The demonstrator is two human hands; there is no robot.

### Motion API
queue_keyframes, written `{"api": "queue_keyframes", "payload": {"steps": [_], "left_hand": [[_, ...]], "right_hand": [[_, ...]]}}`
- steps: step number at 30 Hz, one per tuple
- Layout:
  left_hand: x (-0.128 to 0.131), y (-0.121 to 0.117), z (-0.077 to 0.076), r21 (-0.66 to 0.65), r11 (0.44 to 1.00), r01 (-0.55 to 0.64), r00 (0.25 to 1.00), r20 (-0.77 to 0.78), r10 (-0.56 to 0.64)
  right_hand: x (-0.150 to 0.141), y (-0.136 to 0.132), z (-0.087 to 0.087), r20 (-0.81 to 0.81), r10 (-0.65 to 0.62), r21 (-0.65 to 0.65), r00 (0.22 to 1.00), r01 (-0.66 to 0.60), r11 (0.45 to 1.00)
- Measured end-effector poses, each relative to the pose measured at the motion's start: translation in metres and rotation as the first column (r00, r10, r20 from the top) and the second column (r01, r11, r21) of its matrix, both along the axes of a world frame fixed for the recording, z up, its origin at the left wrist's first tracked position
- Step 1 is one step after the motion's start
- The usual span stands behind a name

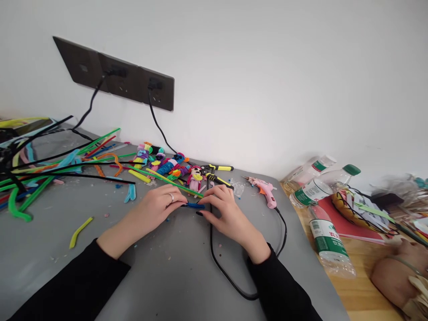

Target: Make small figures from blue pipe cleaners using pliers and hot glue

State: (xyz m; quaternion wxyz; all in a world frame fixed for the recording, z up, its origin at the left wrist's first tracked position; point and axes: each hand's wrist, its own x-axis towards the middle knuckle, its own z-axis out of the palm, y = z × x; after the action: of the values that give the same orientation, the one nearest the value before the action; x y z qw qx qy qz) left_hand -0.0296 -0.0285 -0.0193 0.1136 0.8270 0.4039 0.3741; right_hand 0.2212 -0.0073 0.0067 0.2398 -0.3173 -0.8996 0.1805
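Observation:
A short, folded blue pipe cleaner (195, 205) lies between my two hands above the grey table. My left hand (163, 200), with a ring on one finger, pinches its left end between thumb and fingertips. At the other end is my right hand (222, 207), its index fingertip touching the strip and its thumb a little below, apart from it. Just behind my hands lies a green pipe cleaner (174, 182). Beyond that sit several colourful pipe-cleaner figures, among them a pink one (195, 178) with a pale face.
Loose pipe cleaners (60, 162) spread over the table's left side; a bent yellow piece (80, 232) lies nearer. Yellow-black pliers (219, 179) and a pink glue gun (264, 189) with a black cord rest behind my right hand. Plastic bottles (331, 245) and another person's arm (397, 272) are right.

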Motion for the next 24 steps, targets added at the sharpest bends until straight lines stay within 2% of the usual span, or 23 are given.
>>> {"api": "queue_keyframes", "payload": {"steps": [10,24], "left_hand": [[0.005,0.009,-0.011,0.114,0.991,-0.07,0.997,-0.026,0.073],[0.005,0.007,-0.017,0.119,0.986,-0.117,0.99,-0.059,0.125]], "right_hand": [[0.0,0.002,-0.007,-0.005,-0.003,0.146,1.0,0.003,0.989],[0.001,0.002,-0.006,0.074,-0.025,0.24,0.997,0.007,0.971]]}}
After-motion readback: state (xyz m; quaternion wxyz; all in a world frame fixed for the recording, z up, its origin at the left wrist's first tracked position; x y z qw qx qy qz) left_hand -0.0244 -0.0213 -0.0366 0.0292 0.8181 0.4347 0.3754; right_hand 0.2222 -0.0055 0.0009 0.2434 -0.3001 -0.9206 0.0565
